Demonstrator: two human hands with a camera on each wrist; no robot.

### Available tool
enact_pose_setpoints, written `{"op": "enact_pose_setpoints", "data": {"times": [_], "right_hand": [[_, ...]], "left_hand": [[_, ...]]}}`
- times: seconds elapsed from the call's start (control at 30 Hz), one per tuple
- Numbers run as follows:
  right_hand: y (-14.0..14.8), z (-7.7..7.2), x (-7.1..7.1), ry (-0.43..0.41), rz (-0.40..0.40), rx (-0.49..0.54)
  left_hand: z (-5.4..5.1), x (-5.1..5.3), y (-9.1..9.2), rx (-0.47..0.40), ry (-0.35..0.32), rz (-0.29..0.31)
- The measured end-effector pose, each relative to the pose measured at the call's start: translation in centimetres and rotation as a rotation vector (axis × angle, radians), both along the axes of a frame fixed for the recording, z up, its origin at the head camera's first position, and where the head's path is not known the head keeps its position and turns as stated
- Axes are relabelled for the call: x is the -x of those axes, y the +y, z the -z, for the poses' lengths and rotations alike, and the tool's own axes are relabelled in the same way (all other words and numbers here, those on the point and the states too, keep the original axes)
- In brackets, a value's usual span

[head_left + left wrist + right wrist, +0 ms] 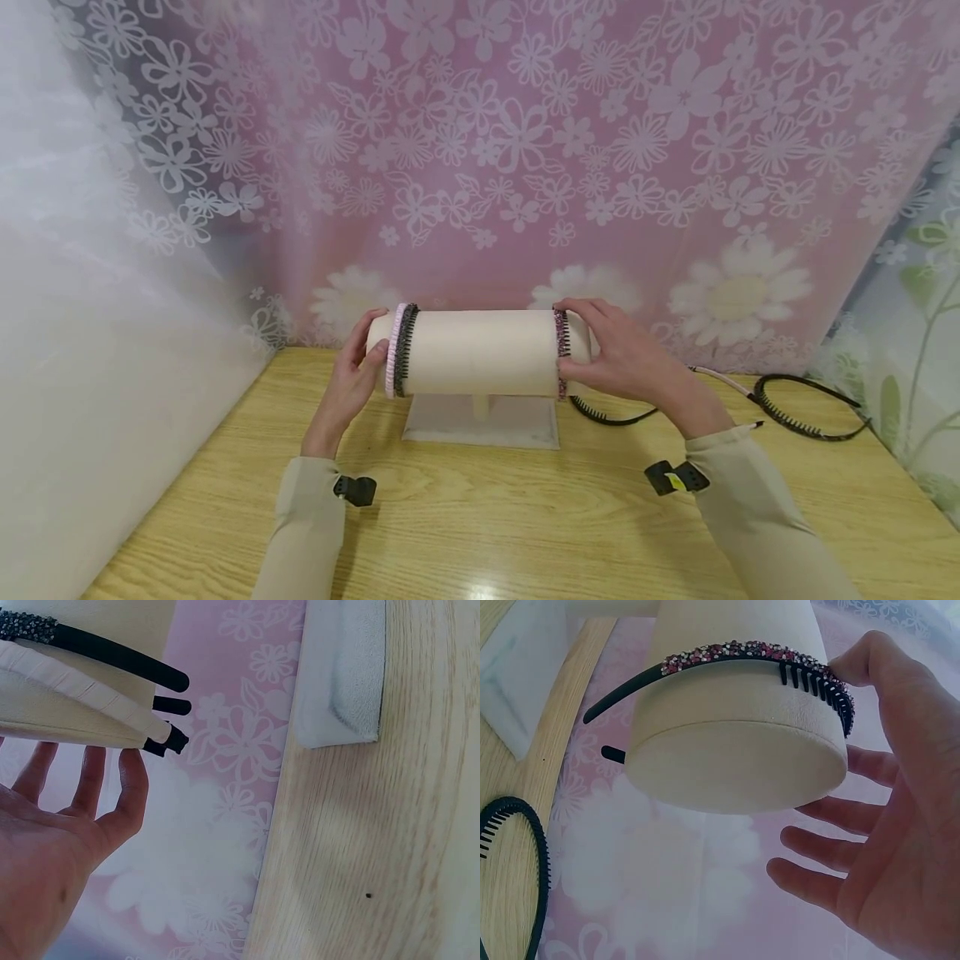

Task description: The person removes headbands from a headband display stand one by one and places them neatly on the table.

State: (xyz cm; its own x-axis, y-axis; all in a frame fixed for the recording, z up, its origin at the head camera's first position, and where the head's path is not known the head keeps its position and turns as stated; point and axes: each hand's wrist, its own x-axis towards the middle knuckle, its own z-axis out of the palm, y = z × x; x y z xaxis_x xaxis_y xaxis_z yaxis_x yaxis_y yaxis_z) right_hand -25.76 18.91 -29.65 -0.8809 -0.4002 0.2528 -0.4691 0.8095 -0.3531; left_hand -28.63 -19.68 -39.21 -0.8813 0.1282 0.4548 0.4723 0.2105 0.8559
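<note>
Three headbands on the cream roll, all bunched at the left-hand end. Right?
Not all: the head view shows the pink-beaded headband at the roll's right-hand end, by the right hand. Only the pale pink headband and dark headband are at the left. Three on the cream roll is correct.

A pink flowered curtain [487,242] and white sheeting [112,292] make this wood-grain table [480,508] a screened nook, building type unclear.
</note>
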Motion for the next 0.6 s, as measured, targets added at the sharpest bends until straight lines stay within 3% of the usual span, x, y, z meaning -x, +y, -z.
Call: {"op": "enact_pose_setpoints", "data": {"times": [0.6], "right_hand": [[0.98, -0.1, -0.56, -0.031, -0.008, 0.014]], "left_hand": [[-0.04, -0.07, 0.01, -0.001, -0.006, -0.005]]}}
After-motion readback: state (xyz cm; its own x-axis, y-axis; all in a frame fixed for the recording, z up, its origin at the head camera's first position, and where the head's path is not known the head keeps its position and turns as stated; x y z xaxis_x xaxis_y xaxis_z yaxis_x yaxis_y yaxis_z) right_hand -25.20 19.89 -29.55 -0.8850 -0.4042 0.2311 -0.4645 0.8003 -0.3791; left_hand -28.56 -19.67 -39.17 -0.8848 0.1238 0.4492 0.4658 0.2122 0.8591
